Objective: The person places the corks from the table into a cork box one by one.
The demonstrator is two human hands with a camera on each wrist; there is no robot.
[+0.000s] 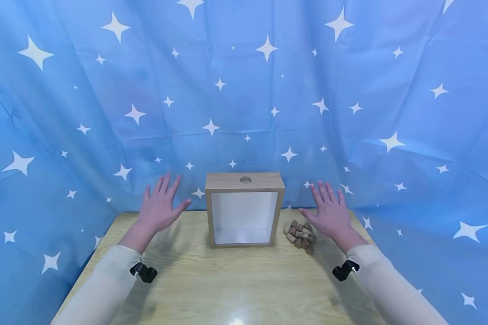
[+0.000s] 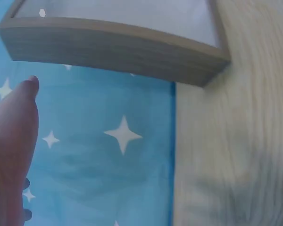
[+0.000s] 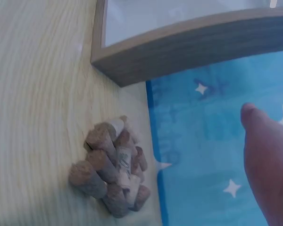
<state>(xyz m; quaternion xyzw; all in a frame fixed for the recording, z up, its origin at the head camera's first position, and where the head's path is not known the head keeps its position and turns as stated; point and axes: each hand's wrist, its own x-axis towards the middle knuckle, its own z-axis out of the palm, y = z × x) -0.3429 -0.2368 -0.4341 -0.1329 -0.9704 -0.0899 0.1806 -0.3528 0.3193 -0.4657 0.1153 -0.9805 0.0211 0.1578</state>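
A square wooden box frame (image 1: 245, 180) with a clear front and white inside stands upright on the table, a round hole in its top. To its right lies a pile of wine corks (image 1: 301, 235), which the right wrist view shows closer as a heap of corks (image 3: 115, 165). My left hand (image 1: 160, 210) is held up left of the box, fingers spread, holding nothing. My right hand (image 1: 329, 214) is raised with spread fingers above and just right of the corks, also holding nothing. Each wrist view catches mainly the thumb, apart from the box.
The light wooden table (image 1: 236, 284) carries the box near its back edge. Behind and at both sides hangs a blue curtain (image 1: 244, 99) with white stars. A black wrist camera (image 1: 144, 272) sits on the left sleeve, another camera (image 1: 344, 270) on the right.
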